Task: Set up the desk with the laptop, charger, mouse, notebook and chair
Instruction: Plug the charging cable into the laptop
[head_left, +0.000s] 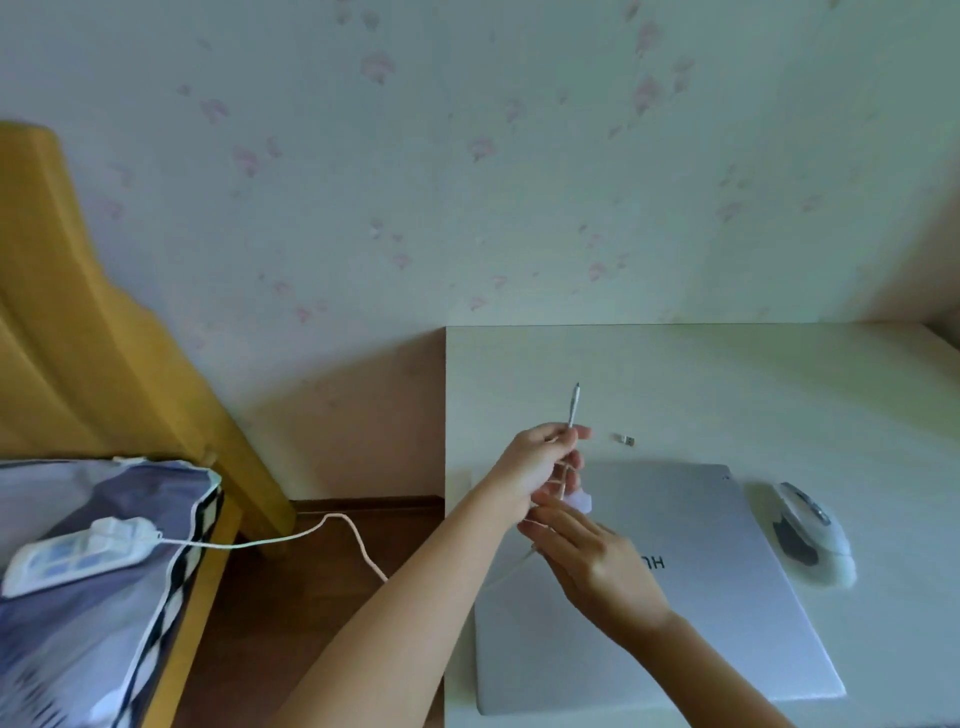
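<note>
A closed silver laptop (701, 587) lies on the white desk (727, 374), with a white mouse (813, 532) just to its right. My left hand (535, 462) is raised over the laptop's far left corner and pinches the end of a white charger cable (573, 405), whose plug sticks up above my fingers. My right hand (597, 558) hovers just below it, fingers on the cable, near a small white piece (581, 501). A small USB dongle (623, 441) rests on the desk beyond the laptop.
A bed with a striped cover (78, 597) stands at the left, backed by a yellow headboard (78, 312). A white power strip (72, 551) lies on the bed with a plug in it. Its white cord (311, 530) runs over the wooden floor toward the desk.
</note>
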